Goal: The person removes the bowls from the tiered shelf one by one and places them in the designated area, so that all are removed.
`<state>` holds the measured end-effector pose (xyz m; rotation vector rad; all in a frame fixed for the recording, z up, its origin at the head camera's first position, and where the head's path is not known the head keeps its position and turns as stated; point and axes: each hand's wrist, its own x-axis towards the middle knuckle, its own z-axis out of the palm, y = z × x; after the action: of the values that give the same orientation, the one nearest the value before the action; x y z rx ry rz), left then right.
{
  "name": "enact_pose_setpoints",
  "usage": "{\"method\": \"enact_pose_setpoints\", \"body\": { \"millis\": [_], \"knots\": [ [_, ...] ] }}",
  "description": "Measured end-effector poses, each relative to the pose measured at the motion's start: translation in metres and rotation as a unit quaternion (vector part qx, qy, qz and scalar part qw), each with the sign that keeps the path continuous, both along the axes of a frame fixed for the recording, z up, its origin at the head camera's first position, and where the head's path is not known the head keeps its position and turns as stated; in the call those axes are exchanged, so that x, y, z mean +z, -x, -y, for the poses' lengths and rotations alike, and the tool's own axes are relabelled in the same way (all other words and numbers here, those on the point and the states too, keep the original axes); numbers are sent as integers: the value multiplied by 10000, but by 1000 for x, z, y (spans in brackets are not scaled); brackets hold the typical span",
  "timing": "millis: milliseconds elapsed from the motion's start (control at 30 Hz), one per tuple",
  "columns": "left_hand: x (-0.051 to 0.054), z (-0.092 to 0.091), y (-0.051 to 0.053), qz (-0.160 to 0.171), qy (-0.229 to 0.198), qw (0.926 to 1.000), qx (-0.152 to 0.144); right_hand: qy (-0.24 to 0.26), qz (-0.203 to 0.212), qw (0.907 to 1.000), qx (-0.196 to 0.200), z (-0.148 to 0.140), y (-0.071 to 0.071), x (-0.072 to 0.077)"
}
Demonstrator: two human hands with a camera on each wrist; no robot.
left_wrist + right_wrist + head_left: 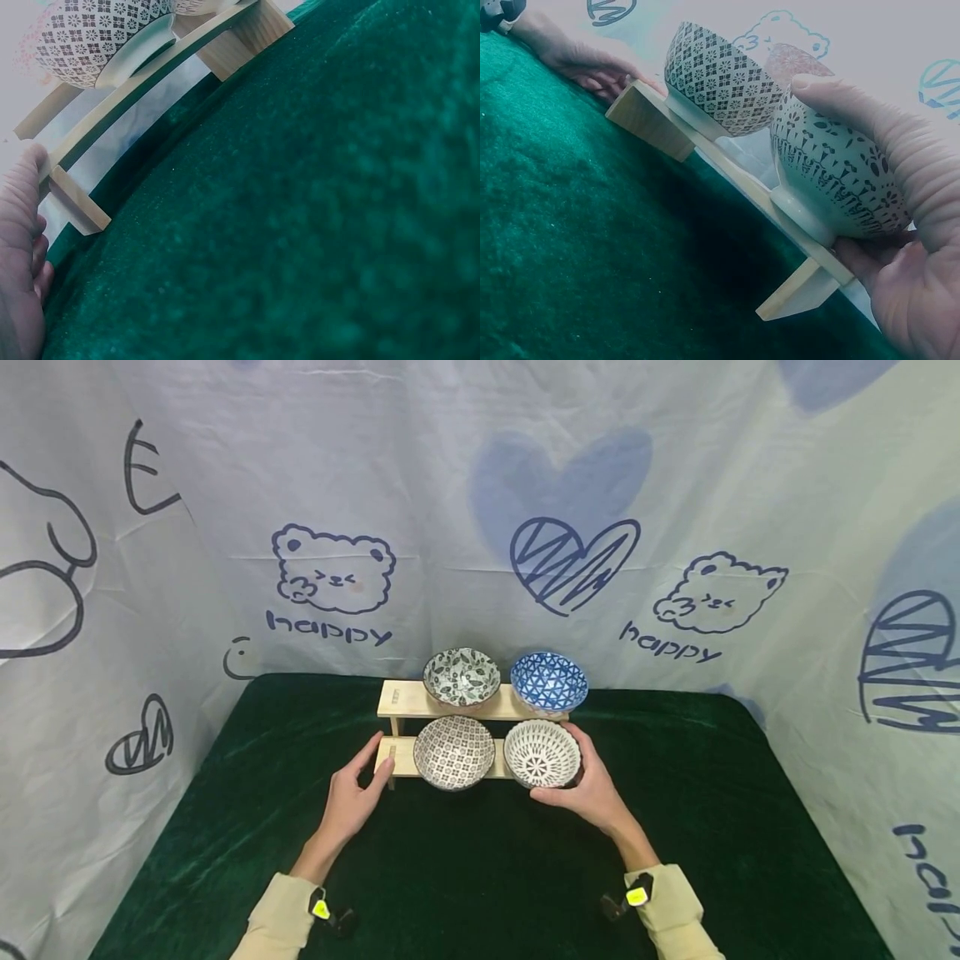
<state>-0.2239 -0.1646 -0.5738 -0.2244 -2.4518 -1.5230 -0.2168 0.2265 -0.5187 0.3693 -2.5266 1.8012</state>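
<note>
A two-tier wooden rack (402, 757) carries four patterned bowls. On its lower tier, at the right, stands a white bowl with dark petal marks (542, 755); my right hand (592, 789) grips it, thumb on the near rim and fingers around the far side. Beside it is a brown-patterned bowl (453, 752). My left hand (351, 800) touches the left end of the lower tier, thumb at the front edge; the left wrist view shows that hand (21, 247) against the wood. In the right wrist view the right hand (922, 195) holds the petal-marked bowl (832, 176).
On the upper tier are a leaf-patterned bowl (461, 677) at the left and a blue triangle-patterned bowl (549, 682) at the right. The rack stands on a dark green cloth (480, 868). A white curtain (442, 485) with blue drawings hangs behind and at both sides.
</note>
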Motion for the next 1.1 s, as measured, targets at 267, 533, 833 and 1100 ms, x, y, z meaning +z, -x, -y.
{"method": "enact_pose_setpoints", "body": {
  "millis": [267, 533, 833, 1100],
  "knots": [
    [0, -1, -1, 42, 1, 10000, 4, 80, -43, 10000, -30, -4, 0, -2],
    [0, -1, -1, 40, 29, 10000, 10, 178, -39, 9998, 120, -8, 0, 1],
    [2, 0, -3, 49, 17, 10000, 23, 39, -32, 9996, 270, -19, 2, 7],
    [2, 0, -1, 98, 47, 9999, 9, 122, -85, 9994, 319, -33, 4, 12]
  ]
}}
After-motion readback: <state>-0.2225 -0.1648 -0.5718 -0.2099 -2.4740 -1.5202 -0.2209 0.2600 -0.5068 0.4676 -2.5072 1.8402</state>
